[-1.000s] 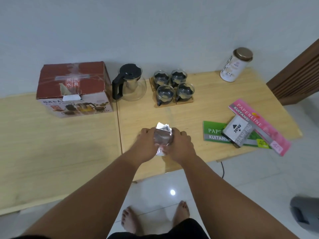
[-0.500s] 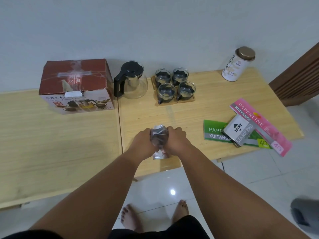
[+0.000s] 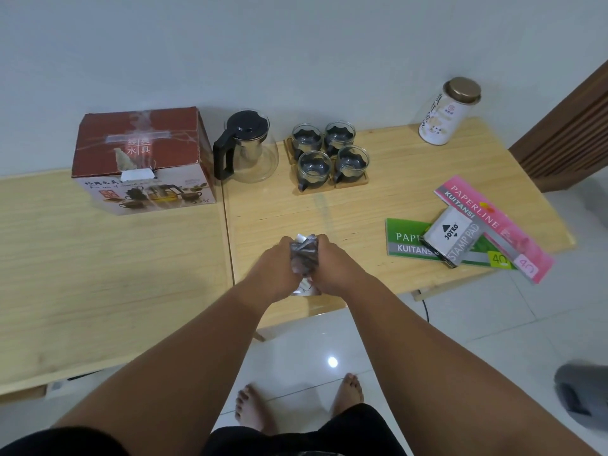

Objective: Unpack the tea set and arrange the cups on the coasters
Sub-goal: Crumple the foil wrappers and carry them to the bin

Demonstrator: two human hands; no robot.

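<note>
Both hands close around a crumpled silvery wrapper [image 3: 304, 258] at the near edge of the tabletop [image 3: 378, 205], left hand [image 3: 279, 268] and right hand [image 3: 332, 268] pressed to either side with fingers curled tight about it; a second ago a flat corner of the sheet stood up between the hands, and it is now bunched into a tighter wad, with a loose tail hanging below. At the far side, four glass cups [image 3: 330, 154] sit in a square cluster on wooden coasters [image 3: 350, 184], just right of the glass teapot [image 3: 245, 148] with its black lid and handle. The red tea-set box [image 3: 141, 162] stands further left, its top shut. A tin canister [image 3: 447, 111] stands at the far right, and receipt books [image 3: 490, 225] with a stamp pad [image 3: 452, 235] lie near the right edge. With cups already seated on coasters, the arranging looks complete, and the balling of packing material reads as clean-up
</note>
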